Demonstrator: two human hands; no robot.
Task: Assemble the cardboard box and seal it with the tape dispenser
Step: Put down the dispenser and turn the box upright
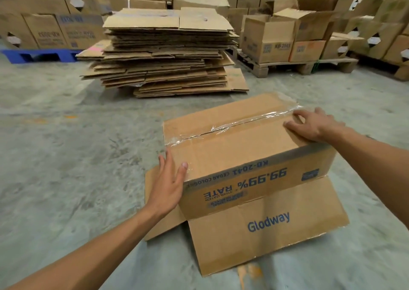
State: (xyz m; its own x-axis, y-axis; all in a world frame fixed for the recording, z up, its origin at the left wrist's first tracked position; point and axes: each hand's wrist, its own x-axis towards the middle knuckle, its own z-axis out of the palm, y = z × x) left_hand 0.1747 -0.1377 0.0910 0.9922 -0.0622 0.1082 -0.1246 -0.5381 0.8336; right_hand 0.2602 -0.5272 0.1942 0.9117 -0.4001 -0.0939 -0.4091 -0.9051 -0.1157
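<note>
A brown cardboard box (232,148) stands upside down on the concrete floor, its printed side text inverted. Clear tape (234,126) runs along the seam of its upper face, wrinkled near the left end. The lower flaps are splayed flat on the floor, one reading "Glodway" (269,222). My left hand (170,183) lies flat against the box's left near corner, fingers spread. My right hand (314,124) rests on the top face at the right end of the taped seam, fingers apart. No tape dispenser is visible.
A tall pile of flattened cartons (163,53) sits just beyond the box. Open and closed cartons stand on a wooden pallet (298,65) at the back right. A blue pallet (39,55) carries stacked boxes at the back left. Bare concrete floor (66,157) lies to the left.
</note>
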